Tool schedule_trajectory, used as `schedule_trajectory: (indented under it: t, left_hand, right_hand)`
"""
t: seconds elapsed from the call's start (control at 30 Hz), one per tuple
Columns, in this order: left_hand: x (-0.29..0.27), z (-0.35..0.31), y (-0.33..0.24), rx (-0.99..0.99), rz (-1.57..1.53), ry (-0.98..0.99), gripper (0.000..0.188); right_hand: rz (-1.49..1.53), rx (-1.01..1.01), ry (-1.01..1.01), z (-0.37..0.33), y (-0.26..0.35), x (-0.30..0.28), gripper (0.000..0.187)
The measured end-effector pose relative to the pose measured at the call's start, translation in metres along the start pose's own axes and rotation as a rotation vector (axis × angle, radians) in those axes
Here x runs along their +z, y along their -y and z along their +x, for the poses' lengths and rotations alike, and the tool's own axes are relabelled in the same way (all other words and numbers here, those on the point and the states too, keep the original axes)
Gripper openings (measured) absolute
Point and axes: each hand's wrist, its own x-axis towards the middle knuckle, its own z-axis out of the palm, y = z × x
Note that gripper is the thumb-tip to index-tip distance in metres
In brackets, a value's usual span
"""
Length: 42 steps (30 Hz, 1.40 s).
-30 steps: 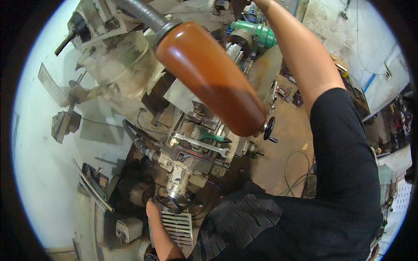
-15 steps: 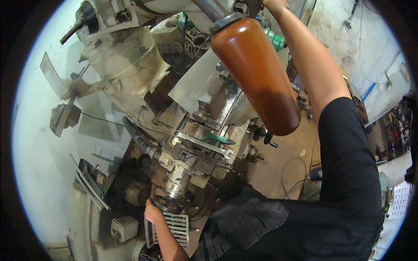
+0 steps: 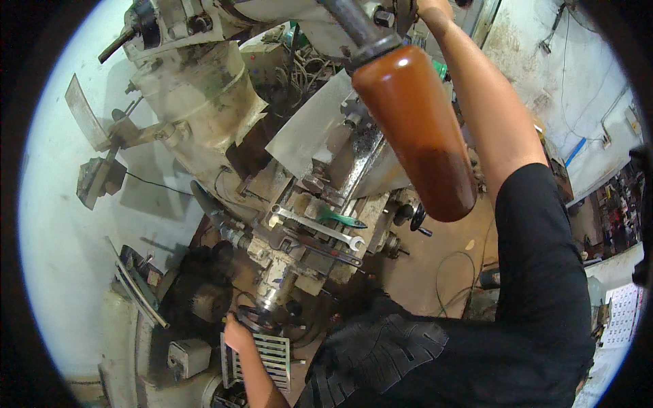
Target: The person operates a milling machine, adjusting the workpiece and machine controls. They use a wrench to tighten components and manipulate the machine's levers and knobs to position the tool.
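At the lower left, my left hand (image 3: 237,332) is closed at the rim of a dark handwheel (image 3: 257,319) on the end of the machine's shaft. My right arm reaches up to the top edge, where my right hand (image 3: 435,9) is beside the machine head (image 3: 320,30). The picture's edge cuts off its fingers. A large amber-brown rounded cylinder (image 3: 416,129) on a metal rod hangs close in front, hiding part of the machine. On the machine table lie a combination wrench (image 3: 320,228), a green-handled brush (image 3: 343,217) and a dark adjustable wrench (image 3: 320,248).
A slatted metal grate (image 3: 269,357) is next to my left forearm. A second handwheel (image 3: 411,217) sticks out on the machine's right side. A pale sheet guard (image 3: 306,129) leans behind the table. A loose cable (image 3: 442,272) curves over the floor at right.
The amber cylinder appears slightly lower and farther right in view. My left hand has shifted slightly left at the handwheel. The wrenches and brush lie as before.
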Motion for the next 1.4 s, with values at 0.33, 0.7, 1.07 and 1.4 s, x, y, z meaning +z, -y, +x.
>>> schedule_trajectory:
  t: [0.33,0.7,1.07,1.4]
  left_hand:
    - [0.063,0.006,0.003,-0.003,-0.108,0.258,0.031]
    - [0.082,-0.071,-0.007,-0.048,0.017,0.332,0.032]
    - [0.035,-0.086,0.006,0.017,0.013,0.192,0.028]
    - [0.025,0.025,0.021,-0.068,-0.092,0.226,0.032]
  right_hand:
    - [0.462,0.145,-0.011,-0.051,0.011,-0.020,0.055]
    - [0.468,0.085,0.163,-0.043,0.014,-0.038,0.052]
    - [0.154,0.009,0.142,-0.015,0.009,-0.023,0.049]
    - [0.092,-0.015,0.142,-0.015,0.011,-0.027,0.047]
